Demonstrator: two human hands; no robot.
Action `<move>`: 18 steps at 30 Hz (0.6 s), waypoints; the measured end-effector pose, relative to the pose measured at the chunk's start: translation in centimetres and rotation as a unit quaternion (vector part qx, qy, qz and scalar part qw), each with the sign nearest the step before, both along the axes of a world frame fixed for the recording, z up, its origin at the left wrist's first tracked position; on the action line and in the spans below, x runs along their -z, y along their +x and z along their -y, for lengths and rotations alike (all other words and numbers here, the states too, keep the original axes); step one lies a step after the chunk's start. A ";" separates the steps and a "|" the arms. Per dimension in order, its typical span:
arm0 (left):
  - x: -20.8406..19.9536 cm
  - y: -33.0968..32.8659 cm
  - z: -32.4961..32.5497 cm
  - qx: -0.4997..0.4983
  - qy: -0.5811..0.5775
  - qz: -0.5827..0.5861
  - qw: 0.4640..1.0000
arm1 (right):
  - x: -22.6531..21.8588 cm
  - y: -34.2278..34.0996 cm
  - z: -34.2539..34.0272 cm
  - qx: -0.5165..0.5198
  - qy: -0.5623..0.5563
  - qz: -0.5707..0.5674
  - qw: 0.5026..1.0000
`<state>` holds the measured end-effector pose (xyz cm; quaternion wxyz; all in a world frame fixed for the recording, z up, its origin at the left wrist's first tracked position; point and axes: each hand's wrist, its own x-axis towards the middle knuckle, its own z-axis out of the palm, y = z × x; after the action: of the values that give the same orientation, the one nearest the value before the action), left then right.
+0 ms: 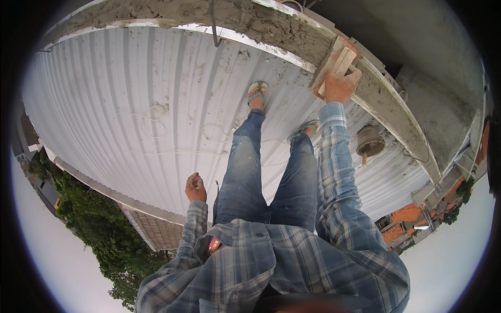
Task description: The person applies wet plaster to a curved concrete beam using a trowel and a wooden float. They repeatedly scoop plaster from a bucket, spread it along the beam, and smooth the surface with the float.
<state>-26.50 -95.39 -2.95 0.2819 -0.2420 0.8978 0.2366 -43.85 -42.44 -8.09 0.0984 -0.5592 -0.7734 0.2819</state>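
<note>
Blue-and-grey plaid shirt point(235, 266) lies nearest my camera. I see the bare right hand point(342, 86), its fingers wrapped around the handle of a mortar-stained rectangular wooden float point(340, 61), at the curved grey concrete ledge point(271, 26). The bare left hand point(194, 187) has curled fingers; I cannot tell whether they hold anything. I judge teal-strapped sandals point(257, 93) could slip on the ridged whitish metal sheeting point(104, 99), given its mortar spatters. One small red item point(214, 245) at the shirt carries pale lettering.
</note>
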 end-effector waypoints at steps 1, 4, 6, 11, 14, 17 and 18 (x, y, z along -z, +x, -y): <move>-0.1 0.1 -0.1 0.002 0.000 0.000 1.000 | 0.6 -0.5 0.5 -0.013 0.008 -0.008 1.000; 0.5 -0.6 -0.3 0.021 0.001 0.000 1.000 | 1.8 -6.1 4.5 -0.071 0.036 -0.052 0.995; 0.3 -1.9 -0.9 0.037 0.003 0.006 0.999 | 1.8 -10.6 6.9 -0.152 0.043 -0.093 0.983; 1.7 -7.2 -4.1 0.096 0.052 -0.080 0.991 | 0.6 -9.9 4.6 -0.127 0.072 -0.145 0.978; 2.8 -14.5 -12.2 0.112 0.169 -0.139 0.969 | -0.7 -2.6 0.3 -0.073 0.024 -0.090 0.993; 4.1 -22.6 -22.6 0.146 0.288 -0.140 0.936 | -3.5 3.1 -1.4 -0.005 -0.002 -0.079 0.997; 3.8 -25.1 -26.9 0.167 0.292 -0.140 0.931 | -4.0 4.6 -1.4 0.003 -0.007 -0.081 0.997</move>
<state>-51.60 -68.53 -6.74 0.2467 0.0397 0.8470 0.4692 -39.28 -41.02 -4.08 0.1580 -0.5375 -0.7593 0.3311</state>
